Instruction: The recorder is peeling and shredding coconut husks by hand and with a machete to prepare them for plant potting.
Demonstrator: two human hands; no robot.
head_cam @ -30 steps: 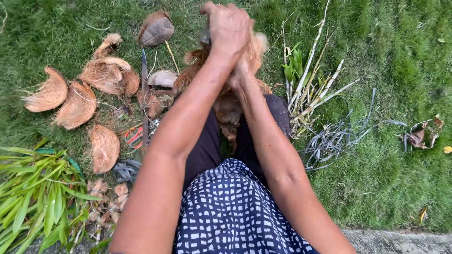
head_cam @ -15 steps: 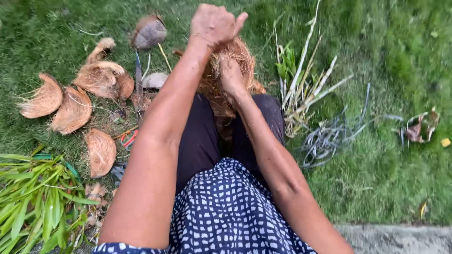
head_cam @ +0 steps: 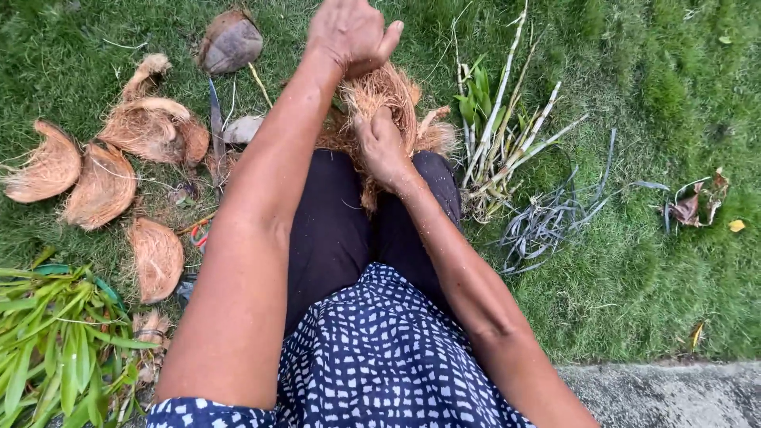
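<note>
My left hand (head_cam: 353, 33) has moved up and away from my knees since a moment ago, when both hands were bunched close together on top. Now it is high up, closed in a fist on a strip of the brown husk, and my right hand (head_cam: 382, 147) has stayed low, pressing and pinching the coconut (head_cam: 388, 99) from the near side. So I think I am pulling a piece of the hairy skin off, and it looks like the piece is coming loose but is not off yet. The coconut sits on the grass (head_cam: 650, 238) just past my knees, right between my two hands. It looks shaggy and dry, with lots of thin orange-brown hairs sticking out all over, and some hairs hang down onto my dark trousers (head_cam: 333, 230). I cannot see the hard round shell inside, because the fuzz and my hands hide it. On my left side lie curved husk pieces (head_cam: 103, 182) that are already off, like little brown boats, with one dark round bit (head_cam: 230, 40) further away. A long thin blade (head_cam: 216, 119) lies among them. Green leaves (head_cam: 55, 341) are close by my left side, and pale stalks (head_cam: 507, 127) and grey strips (head_cam: 547, 222) lie on my right.
</note>
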